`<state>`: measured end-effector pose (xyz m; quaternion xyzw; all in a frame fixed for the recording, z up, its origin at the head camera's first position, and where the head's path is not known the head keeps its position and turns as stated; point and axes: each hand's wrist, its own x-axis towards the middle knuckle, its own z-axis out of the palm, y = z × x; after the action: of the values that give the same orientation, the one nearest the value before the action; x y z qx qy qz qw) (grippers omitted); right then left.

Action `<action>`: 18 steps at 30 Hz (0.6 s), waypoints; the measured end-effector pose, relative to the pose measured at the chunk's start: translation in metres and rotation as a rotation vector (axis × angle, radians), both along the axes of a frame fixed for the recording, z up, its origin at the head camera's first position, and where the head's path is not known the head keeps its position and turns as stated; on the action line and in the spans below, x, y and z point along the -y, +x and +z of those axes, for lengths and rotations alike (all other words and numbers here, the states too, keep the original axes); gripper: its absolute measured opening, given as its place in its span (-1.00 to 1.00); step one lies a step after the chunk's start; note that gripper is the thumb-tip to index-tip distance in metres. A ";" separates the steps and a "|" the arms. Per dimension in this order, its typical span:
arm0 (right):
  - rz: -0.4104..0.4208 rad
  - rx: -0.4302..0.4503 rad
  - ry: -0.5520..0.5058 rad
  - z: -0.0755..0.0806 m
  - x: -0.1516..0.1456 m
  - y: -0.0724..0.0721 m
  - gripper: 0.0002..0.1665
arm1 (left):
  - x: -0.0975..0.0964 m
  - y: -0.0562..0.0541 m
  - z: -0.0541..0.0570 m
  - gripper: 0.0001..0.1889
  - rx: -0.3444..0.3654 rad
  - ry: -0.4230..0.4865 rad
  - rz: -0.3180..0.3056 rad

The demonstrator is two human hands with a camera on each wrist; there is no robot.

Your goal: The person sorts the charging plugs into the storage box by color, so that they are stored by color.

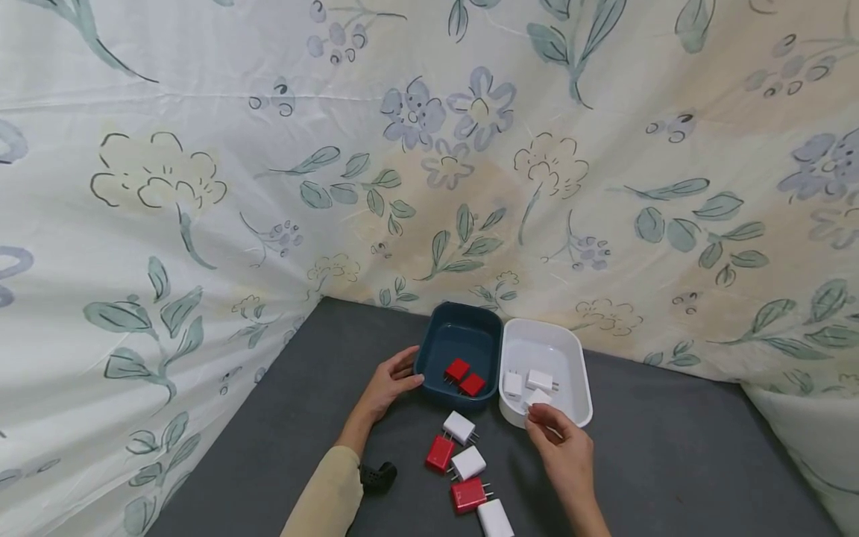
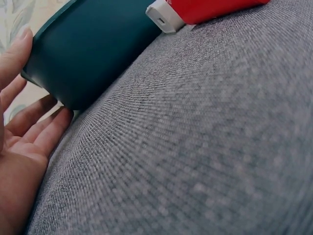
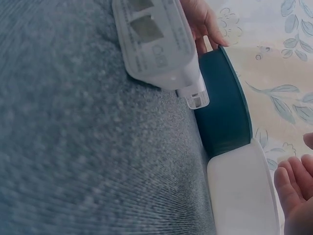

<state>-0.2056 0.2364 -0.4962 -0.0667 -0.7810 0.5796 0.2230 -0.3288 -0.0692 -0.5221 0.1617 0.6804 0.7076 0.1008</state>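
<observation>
In the head view a dark blue bin (image 1: 436, 335) stands beside a white bin (image 1: 582, 373). My left hand (image 1: 389, 384) rests against the blue bin's left side, its fairly straight fingers touching the wall in the left wrist view. Two red charger plugs, one of them a red charger (image 1: 473, 385), lie in the blue bin. Over the white bin's near edge is my right hand (image 1: 564, 451); the right wrist view shows its thumb and relaxed fingers apart, nothing visible between them. A white charger (image 1: 537, 399) sits by its fingertips, partly hidden, near two more white chargers (image 1: 540, 380).
Before the bins, a row of chargers lies on the dark grey cloth (image 1: 644, 447): white ones (image 1: 459, 427) alternating with red ones (image 1: 439, 453). A black object (image 1: 379, 477) is by the left forearm. A flowered curtain (image 1: 429, 186) hangs behind the bins.
</observation>
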 end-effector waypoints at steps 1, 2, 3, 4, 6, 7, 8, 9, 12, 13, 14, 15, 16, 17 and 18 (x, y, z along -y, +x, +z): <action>-0.002 0.005 0.004 0.000 0.000 0.000 -0.70 | 0.000 0.000 0.000 -0.27 0.000 0.001 -0.001; -0.002 0.011 0.004 0.000 0.000 0.001 -0.70 | 0.000 -0.002 -0.002 -0.27 0.001 0.000 -0.002; -0.002 0.018 0.002 0.000 0.000 0.001 -0.71 | 0.000 -0.004 -0.005 -0.27 0.000 0.000 0.000; -0.001 0.023 0.003 0.000 0.000 0.002 -0.70 | 0.000 -0.006 -0.009 -0.27 -0.007 0.000 0.007; 0.003 0.031 0.000 0.000 0.000 0.003 -0.70 | -0.001 -0.009 -0.016 -0.29 -0.011 0.001 0.024; 0.007 0.034 -0.004 0.000 0.000 0.004 -0.70 | -0.002 -0.012 -0.020 -0.30 -0.012 0.002 0.033; 0.010 0.036 -0.010 0.000 0.001 0.005 -0.69 | -0.002 -0.014 -0.023 -0.31 -0.017 0.000 0.042; 0.012 0.036 -0.013 0.000 0.001 0.005 -0.69 | -0.003 -0.014 -0.025 -0.32 -0.022 0.000 0.051; 0.017 0.038 -0.008 0.000 0.001 0.007 -0.68 | -0.003 -0.014 -0.025 -0.34 -0.022 -0.003 0.070; 0.017 0.041 -0.003 -0.001 0.001 0.007 -0.68 | -0.002 -0.014 -0.025 -0.34 -0.026 -0.007 0.074; 0.019 0.044 0.003 -0.002 0.002 0.008 -0.67 | -0.002 -0.014 -0.025 -0.34 -0.030 -0.011 0.078; 0.021 0.049 0.006 -0.003 0.002 0.008 -0.67 | -0.002 -0.014 -0.024 -0.34 -0.038 -0.014 0.079; 0.025 0.056 0.008 -0.004 0.003 0.009 -0.67 | -0.002 -0.014 -0.024 -0.34 -0.038 -0.016 0.081; 0.029 0.064 0.006 -0.005 0.003 0.010 -0.67 | -0.002 -0.013 -0.024 -0.34 -0.038 -0.018 0.080; 0.036 0.071 0.007 -0.006 0.004 0.011 -0.67 | -0.002 -0.013 -0.024 -0.34 -0.039 -0.019 0.078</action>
<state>-0.1951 0.2327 -0.5023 -0.0726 -0.7914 0.5781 0.1850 -0.3420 -0.0669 -0.5466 0.1477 0.6947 0.7013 0.0614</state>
